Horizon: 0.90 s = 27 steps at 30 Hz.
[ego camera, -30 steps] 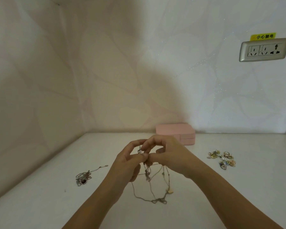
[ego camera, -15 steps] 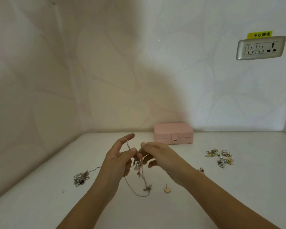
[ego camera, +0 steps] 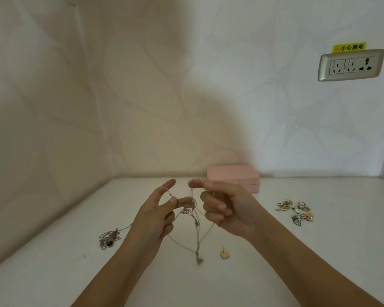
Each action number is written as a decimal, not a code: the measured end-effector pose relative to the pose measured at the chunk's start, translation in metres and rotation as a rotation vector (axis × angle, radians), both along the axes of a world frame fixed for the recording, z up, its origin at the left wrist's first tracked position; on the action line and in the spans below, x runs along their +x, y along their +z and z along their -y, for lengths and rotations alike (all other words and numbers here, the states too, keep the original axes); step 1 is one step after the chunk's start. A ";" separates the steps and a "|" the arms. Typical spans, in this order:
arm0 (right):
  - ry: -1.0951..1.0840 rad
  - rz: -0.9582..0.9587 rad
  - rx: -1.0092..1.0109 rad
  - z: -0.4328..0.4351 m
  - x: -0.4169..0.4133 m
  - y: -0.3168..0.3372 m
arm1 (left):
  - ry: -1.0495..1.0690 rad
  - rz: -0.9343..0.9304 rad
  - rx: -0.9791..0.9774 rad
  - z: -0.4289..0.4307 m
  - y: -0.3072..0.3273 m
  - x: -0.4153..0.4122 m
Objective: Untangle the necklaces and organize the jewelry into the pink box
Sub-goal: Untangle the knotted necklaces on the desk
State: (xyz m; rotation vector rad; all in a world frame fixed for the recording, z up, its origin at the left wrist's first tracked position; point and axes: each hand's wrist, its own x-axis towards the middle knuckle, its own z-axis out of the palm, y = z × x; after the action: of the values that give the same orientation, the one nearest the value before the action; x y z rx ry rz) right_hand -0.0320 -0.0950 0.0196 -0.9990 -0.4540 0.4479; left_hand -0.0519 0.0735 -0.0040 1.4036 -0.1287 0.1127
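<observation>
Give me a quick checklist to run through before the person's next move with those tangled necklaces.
1. Left hand holds the tangled necklaces: ok, a strand is pinched at the thumb.
2. Right hand holds an upper strand: ok, pinched at the fingertips.
3. Strands separated: not ok, a knot hangs between the hands.
4. Pink box open to take jewelry: not ok, its lid is shut.
5. Small stud clear of the dangling end: ok, it lies apart.
6. Which strand belongs to which necklace: cannot tell.
</observation>
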 end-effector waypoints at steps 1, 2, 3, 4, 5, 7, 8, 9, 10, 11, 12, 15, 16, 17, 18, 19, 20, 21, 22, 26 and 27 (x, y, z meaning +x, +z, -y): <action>-0.031 0.019 0.002 0.001 0.001 0.000 | 0.026 0.007 0.033 -0.001 0.000 0.001; -0.068 0.028 0.022 0.003 0.003 0.000 | 0.050 0.013 0.051 -0.001 -0.001 0.001; -0.099 0.026 0.051 0.006 0.005 0.000 | 0.073 0.021 0.062 -0.002 -0.001 0.003; -0.111 0.019 0.075 0.009 0.007 0.001 | 0.098 0.033 0.076 -0.003 -0.002 0.004; -0.106 0.011 0.065 0.013 0.009 0.002 | 0.125 0.047 0.096 -0.004 -0.002 0.005; -0.097 0.051 -0.128 0.020 0.011 0.003 | 0.181 0.076 0.141 -0.002 -0.003 0.006; -0.103 0.104 -0.276 0.022 0.011 0.002 | 0.208 0.087 0.156 -0.001 -0.003 0.006; -0.114 0.155 -0.391 0.022 0.012 0.001 | 0.232 0.095 0.165 -0.002 -0.004 0.007; -0.123 0.182 -0.446 0.022 0.013 -0.002 | 0.253 0.099 0.174 -0.003 -0.004 0.007; -0.138 0.193 -0.457 0.022 0.013 -0.004 | 0.270 0.101 0.187 -0.005 -0.004 0.008; -0.159 0.199 -0.452 0.021 0.014 -0.004 | 0.278 0.105 0.205 -0.007 -0.004 0.009; -0.268 0.214 -0.521 0.019 0.016 -0.005 | 0.270 0.100 0.296 -0.008 0.001 0.006; -0.298 0.208 -0.536 0.019 0.017 -0.005 | 0.258 0.074 0.326 -0.008 0.003 0.004; -0.313 0.190 -0.519 0.020 0.017 -0.004 | 0.234 0.042 0.341 -0.008 0.004 0.003; -0.305 0.164 -0.470 0.020 0.018 -0.004 | 0.201 0.019 0.334 -0.009 0.004 0.002; -0.282 0.133 -0.404 0.022 0.019 -0.003 | 0.170 0.008 0.312 -0.009 0.004 0.003; -0.258 0.105 -0.340 0.024 0.019 -0.002 | 0.153 0.008 0.284 -0.011 0.004 0.004; -0.241 0.082 -0.292 0.026 0.019 0.000 | 0.149 0.013 0.253 -0.013 0.004 0.004; -0.232 0.061 -0.258 0.027 0.019 0.001 | 0.147 0.020 0.217 -0.015 0.005 0.004; -0.270 -0.044 -0.165 0.025 0.022 -0.001 | 0.097 0.049 0.070 -0.016 0.006 0.005; -0.298 -0.075 -0.147 0.025 0.023 -0.002 | 0.085 0.049 0.026 -0.017 0.005 0.007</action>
State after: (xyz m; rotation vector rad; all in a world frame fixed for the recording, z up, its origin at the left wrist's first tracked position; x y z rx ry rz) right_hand -0.0087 -0.1200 0.0178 -1.1669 -0.2018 0.2517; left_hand -0.0454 0.0901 0.0006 1.4329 -0.1118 0.2170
